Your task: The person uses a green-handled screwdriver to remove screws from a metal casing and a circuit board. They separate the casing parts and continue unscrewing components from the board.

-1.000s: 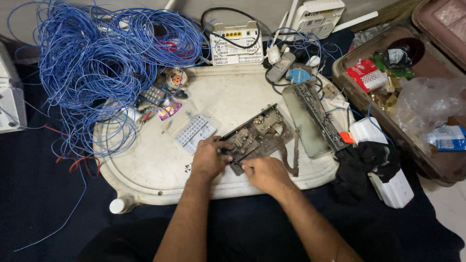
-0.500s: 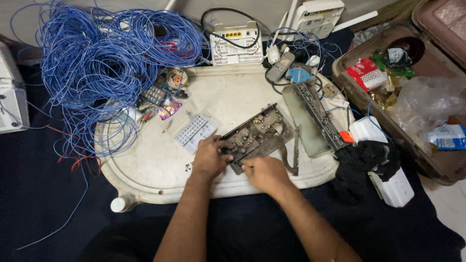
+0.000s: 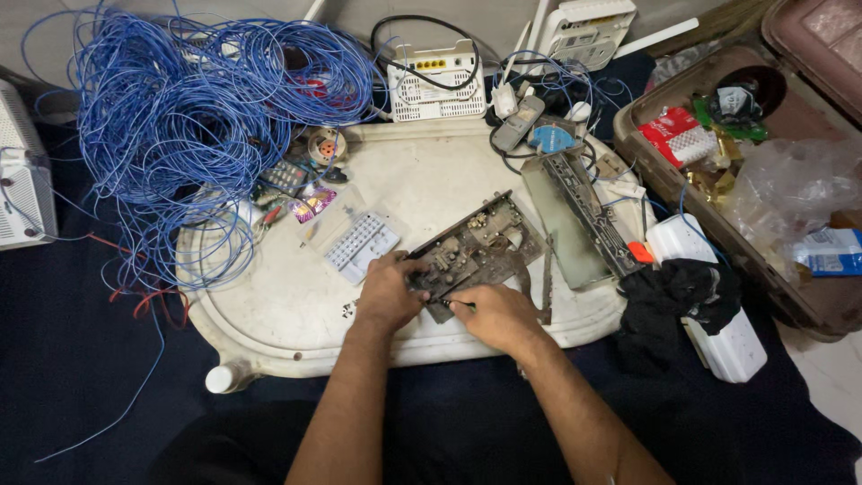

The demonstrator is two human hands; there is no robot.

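Dark, rusted rectangular metal circuit assembly point(image 3: 480, 251) lying tilted at centre of the round white plastic worktop point(image 3: 269, 314). Left hand point(image 3: 386, 295) gripping its 7 o'clock corner, grip closed on the edge. Right hand point(image 3: 496, 316) at its 6 o'clock edge, grip pinched on a thin dark tool point(image 3: 456, 304) touching the assembly. At 10 o'clock, tangled blue wire point(image 3: 180, 126); at 9 o'clock, clear plastic connector pack point(image 3: 359, 242); at 3 o'clock, black cloth point(image 3: 678, 287).

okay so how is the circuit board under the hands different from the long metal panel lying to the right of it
The circuit board is dark, grimy and studded with small parts; the long metal panel is pale and plain, with a dark strip along it. The board is held by the left hand and right hand; the panel lies untouched. The board is squatter, the panel longer. Both rest on the white tray.
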